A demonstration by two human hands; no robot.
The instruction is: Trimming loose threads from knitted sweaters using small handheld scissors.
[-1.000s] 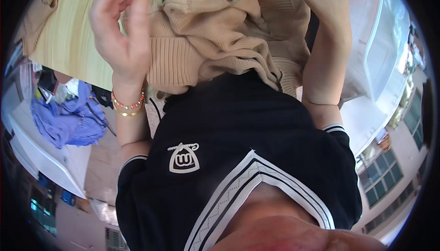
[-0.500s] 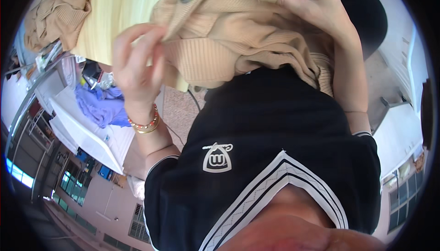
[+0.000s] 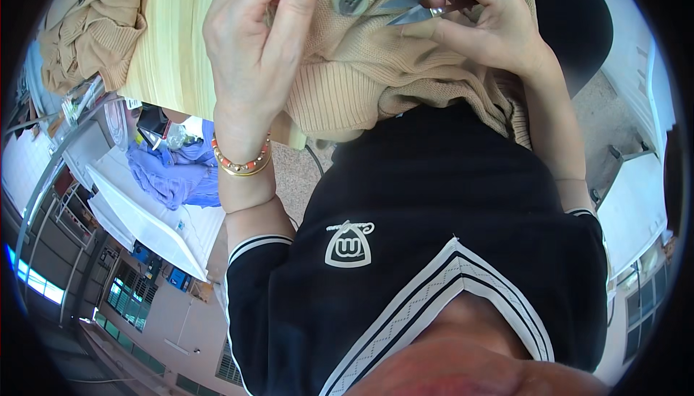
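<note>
Snips [image 3: 416, 16] my right hand [image 3: 499, 29] is holding are pointing left toward the nearby button [image 3: 350, 1]; whether my left hand [image 3: 253, 49] is gripping anything, I can't tell.

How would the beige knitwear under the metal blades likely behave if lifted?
The beige knitwear would probably sag floppily, as it lies in loose folds. Its ribbed band looks likely to stretch. The shiny, hard-looking button may tug the fabric slightly.
</note>
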